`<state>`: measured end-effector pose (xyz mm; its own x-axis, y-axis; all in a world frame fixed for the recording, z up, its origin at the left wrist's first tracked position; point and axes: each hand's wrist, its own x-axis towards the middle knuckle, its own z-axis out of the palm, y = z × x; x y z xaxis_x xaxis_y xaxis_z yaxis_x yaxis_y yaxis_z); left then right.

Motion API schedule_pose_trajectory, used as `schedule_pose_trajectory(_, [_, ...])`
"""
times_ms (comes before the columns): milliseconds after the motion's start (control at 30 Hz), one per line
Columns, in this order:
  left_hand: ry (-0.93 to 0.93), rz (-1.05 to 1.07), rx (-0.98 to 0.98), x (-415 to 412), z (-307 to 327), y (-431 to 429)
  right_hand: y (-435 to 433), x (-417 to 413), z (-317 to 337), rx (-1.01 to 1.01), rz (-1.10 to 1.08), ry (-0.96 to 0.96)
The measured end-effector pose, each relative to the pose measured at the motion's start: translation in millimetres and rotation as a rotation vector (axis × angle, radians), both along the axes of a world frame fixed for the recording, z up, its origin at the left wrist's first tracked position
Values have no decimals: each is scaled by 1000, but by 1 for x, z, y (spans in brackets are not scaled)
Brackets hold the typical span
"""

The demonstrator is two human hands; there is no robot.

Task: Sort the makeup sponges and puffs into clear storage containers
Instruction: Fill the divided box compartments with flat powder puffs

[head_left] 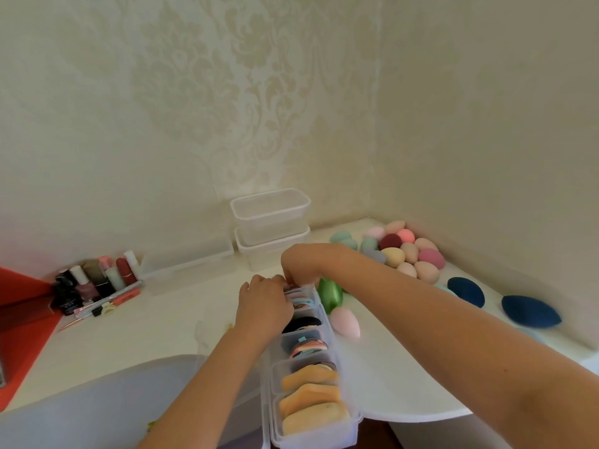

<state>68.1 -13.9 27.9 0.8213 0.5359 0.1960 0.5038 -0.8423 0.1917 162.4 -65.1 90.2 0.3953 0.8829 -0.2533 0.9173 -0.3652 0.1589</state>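
1. Facing a corner, I look at two walls point(291, 92) papered in cream with a pale damask pattern.
2. A white tabletop point(155, 322) fills the corner and curves at its near edge; a red surface point(22, 319) adjoins it at the left.
3. A long clear organizer point(314, 440) runs away from me down the middle, its compartments packed with upright puffs: tan ones point(311, 396) nearest, mixed pastels next, a black one point(303, 323) beyond.
4. Two clear storage containers point(270, 218) sit stacked against the back wall.
5. A heap of egg-shaped sponges point(408, 251) lies in the right corner, with two dark blue sponges point(530, 311) just in front of it.
6. Bottles and tubes of cosmetics point(94, 283) cluster at the left by the red surface.
7. A green sponge point(329, 291) and a pink sponge point(346, 322) lie just beside the organizer's right wall.
8. My left hand point(264, 303) and right hand point(301, 262) meet at the organizer's far compartment, fingers curled downward; I cannot tell whether either grips a puff.
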Motion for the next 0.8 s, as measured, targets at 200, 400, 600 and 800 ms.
schedule_pose_trajectory(200, [-27,6,-79,-1,4,-5,-24,7,-2,363,-56,169])
schedule_pose_trajectory(400, [-17,-40,-66,-2,6,-5,-66,-10,19,597,-79,233])
schedule_pose_trajectory(600, [-28,-52,-79,-5,6,-4,-142,-13,12,534,-395,95])
schedule_pose_trajectory(800, [-76,-99,-292,-15,11,-6,-224,-15,-34,560,-714,-62])
